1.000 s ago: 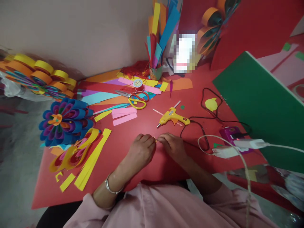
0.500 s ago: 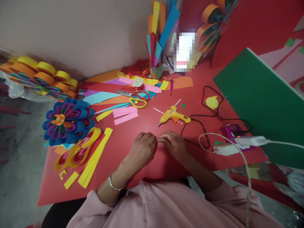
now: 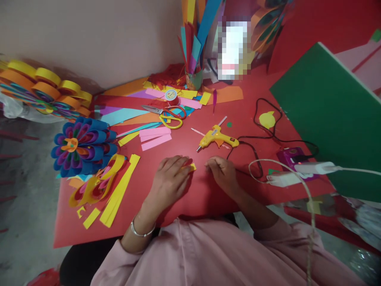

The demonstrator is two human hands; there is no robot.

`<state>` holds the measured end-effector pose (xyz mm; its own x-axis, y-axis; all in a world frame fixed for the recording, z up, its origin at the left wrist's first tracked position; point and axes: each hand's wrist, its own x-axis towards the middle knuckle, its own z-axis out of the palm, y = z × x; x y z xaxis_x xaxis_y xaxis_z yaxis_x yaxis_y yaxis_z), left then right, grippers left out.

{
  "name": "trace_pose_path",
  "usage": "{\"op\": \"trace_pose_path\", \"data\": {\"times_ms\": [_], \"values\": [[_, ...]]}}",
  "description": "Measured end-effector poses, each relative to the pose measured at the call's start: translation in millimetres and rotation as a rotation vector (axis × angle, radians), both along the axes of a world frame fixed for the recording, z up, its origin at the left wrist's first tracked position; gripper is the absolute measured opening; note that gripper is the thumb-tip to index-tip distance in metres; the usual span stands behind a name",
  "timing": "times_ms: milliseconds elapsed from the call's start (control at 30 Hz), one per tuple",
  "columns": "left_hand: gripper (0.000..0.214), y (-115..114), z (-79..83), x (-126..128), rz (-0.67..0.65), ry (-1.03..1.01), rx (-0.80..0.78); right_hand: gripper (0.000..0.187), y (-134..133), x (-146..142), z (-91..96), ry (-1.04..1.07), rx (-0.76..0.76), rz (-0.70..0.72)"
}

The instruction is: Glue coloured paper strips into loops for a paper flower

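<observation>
Low over the red table [image 3: 193,204], my left hand [image 3: 172,178] has its fingers closed on a small yellow paper piece [image 3: 193,167]. One end of the paper sticks out past the fingertips, with a bit of red beside it; the rest is hidden under the hand. My right hand [image 3: 222,174] is a short way to the right, apart from the paper. Its fingers are curled in with the thumb against them, and whatever they may hold does not show. Just beyond both hands lies a yellow glue gun [image 3: 217,137], nozzle pointing left and towards me.
Scissors [image 3: 169,114], a thread spool [image 3: 172,98] and pink paper strips [image 3: 155,138] lie behind. Yellow strips [image 3: 120,194], a looped paper shape [image 3: 98,186] and a blue paper flower [image 3: 85,147] are left. The glue gun's black cord [image 3: 253,137] runs right to a purple power strip [image 3: 290,157].
My hands were together at the fingertips; now they are apart, the left shifted left and the right slightly right. The yellow paper end now shows at the left fingertips. The view has tilted slightly.
</observation>
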<state>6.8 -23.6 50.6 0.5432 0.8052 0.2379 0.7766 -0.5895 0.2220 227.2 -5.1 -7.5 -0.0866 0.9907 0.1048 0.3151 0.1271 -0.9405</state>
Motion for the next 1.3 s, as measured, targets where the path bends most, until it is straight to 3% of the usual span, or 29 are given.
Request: {"op": "trace_pose_path", "data": {"times_ms": [200,333,500,733,867,1067,1200,1300], "values": [[0.024,-16.7,-12.9,-30.6,0.211,-0.1,-0.003,0.017,2.6,-1.8,-3.7,-0.177,0.158,-0.119],[0.032,-25.7,-17.3,-36.1,0.219,-0.189,-0.073,0.026,2.4,-1.0,-8.0,-0.136,0.129,-0.194],[0.048,-26.4,-20.0,-30.8,0.23,-0.255,-0.135,0.032,-0.8,-0.7,-10.1,-0.153,0.014,-0.144],[0.032,-24.8,-34.7,-29.4,0.271,-0.363,-0.14,0.019,2.5,-4.1,-7.9,-0.202,0.235,-0.105],[0.029,-24.9,-37.2,-28.6,0.277,-0.404,-0.174,0.019,0.7,-5.3,-5.3,-0.187,0.186,-0.061],[0.034,-24.4,-31.6,-26.7,0.189,-0.512,-0.168,0.021,-0.5,-5.0,-3.5,-0.126,0.09,-0.101],[0.03,-25.9,-29.8,-27.9,0.234,-0.576,-0.165,0.023,1.4,-2.2,-3.0,-0.12,0.104,-0.141],[0.027,-28.9,-29.9,-28.7,0.337,-0.745,-0.28,0.024,1.8,-0.2,-2.8,-0.157,0.129,-0.166]]}}
